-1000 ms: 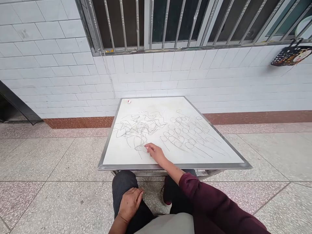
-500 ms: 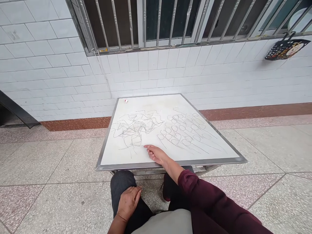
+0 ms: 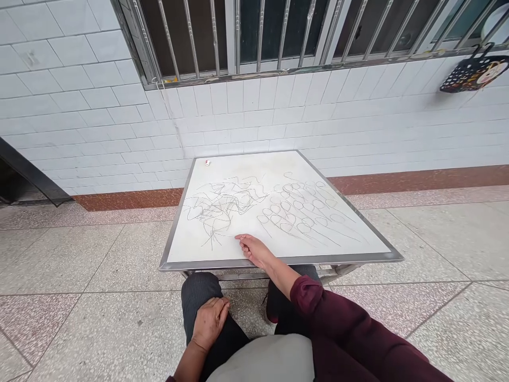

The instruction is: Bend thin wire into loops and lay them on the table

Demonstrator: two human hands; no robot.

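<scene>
A white table (image 3: 254,164) with a grey metal rim stands in front of me. Over its front edge reaches my right hand (image 3: 254,250), thumb and fingers pinched together. A faint thin dark strand (image 3: 223,235) runs left from the fingertips to where several strand ends cross. Behind that lies a loose tangle of thin dark strands (image 3: 222,204). To the right are several looped strands (image 3: 298,209) with straight tails. What the strands are made of I cannot tell. My left hand (image 3: 210,321) rests palm down on my left thigh, holding nothing.
A small red-and-white object (image 3: 208,163) lies at the table's far left corner. Behind the table is a white tiled wall (image 3: 246,122) with a barred window (image 3: 270,37). A dark spotted bag (image 3: 473,71) hangs at the right.
The strand ends left of my right hand lie differently and cross in a tighter bunch. My right hand stays pinched in nearly the same place; my left hand has not left my thigh.
</scene>
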